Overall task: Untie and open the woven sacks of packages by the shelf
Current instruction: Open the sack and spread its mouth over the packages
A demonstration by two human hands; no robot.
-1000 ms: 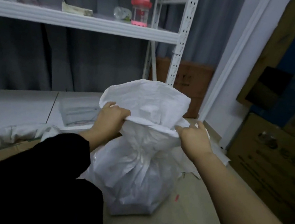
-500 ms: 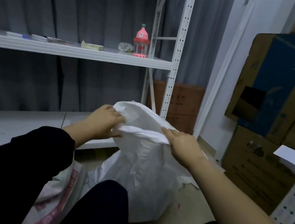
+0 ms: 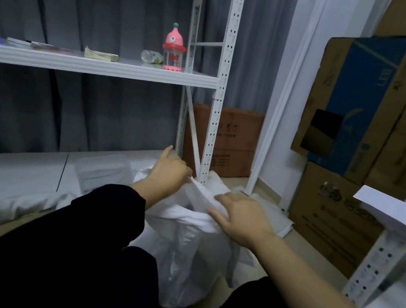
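Beside white shelving (image 3: pixel 95 68), both hands' fingers (image 3: pixel 215 214) pinch the woven sack (image 3: pixel 188 249) mouth; no legible writing.

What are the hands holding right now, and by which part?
Both grip the white woven sack by its open mouth: the left hand pinches the far-left rim, and the right hand presses the near-right rim.
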